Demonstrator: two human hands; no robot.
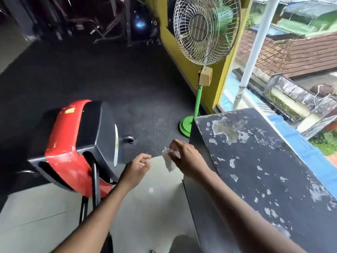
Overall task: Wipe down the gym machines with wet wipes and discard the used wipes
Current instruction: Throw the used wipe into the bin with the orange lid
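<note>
We hold both bare arms out over a pale tiled floor that meets a dark rubber gym mat. Our right hand pinches a crumpled white wet wipe between thumb and curled fingers, and the wipe hangs in the air just left of that hand, above the seam of tile and mat. Our left hand hovers close beside it with fingers loosely curled; it seems to hold nothing, though a thin pale sliver at the fingertips is too small for us to read. To the left stands a red and black plastic machine housing on a black post. To the right, beside our right forearm, is a black cabinet top with peeling paint. Beyond it a green pedestal fan with a wire cage stands by a yellow wall and a window.
</note>
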